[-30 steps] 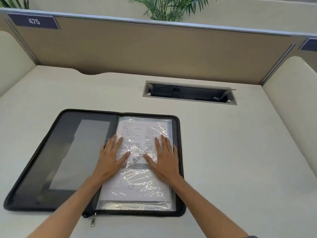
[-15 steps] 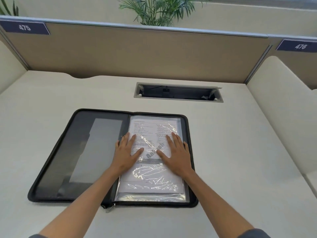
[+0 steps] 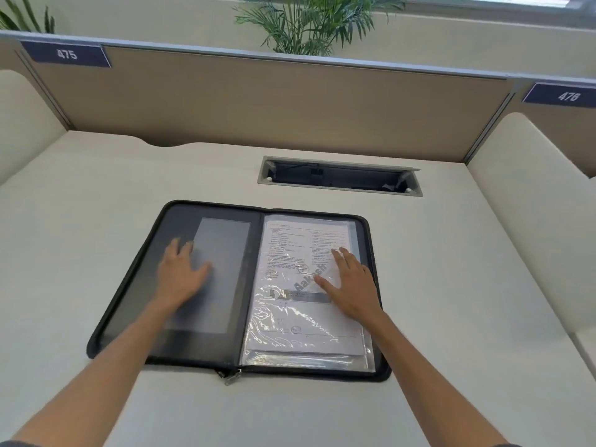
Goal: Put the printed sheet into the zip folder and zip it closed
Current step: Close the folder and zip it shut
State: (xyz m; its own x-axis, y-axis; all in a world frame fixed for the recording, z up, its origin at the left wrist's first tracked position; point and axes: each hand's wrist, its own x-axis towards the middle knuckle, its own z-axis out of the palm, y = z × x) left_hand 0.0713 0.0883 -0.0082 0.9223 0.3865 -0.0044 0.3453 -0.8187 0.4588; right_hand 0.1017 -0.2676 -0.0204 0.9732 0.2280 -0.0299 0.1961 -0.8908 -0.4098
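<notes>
Sheet is in, your left hand goes to the cover.

Your left hand (image 3: 180, 272) has left the printed sheet (image 3: 306, 285) and now lies open on the dark, matte left flap of the zip folder (image 3: 135, 285), blurred. Your right hand (image 3: 351, 285) stays flat, fingers spread, on the glossy, wrinkled plastic sleeve over the sheet. Closing and the metal zip pull (image 3: 230, 375) remain, I think.

Both bare forearms extend forward from the near edge of the desk, the left hand (image 3: 180, 279) flat, palm down, fingers straight and blurred, thumb spread rightward, and the right hand (image 3: 353, 287) flat, palm down, fingers together pointing to the far edge, thumb spread leftward.
</notes>
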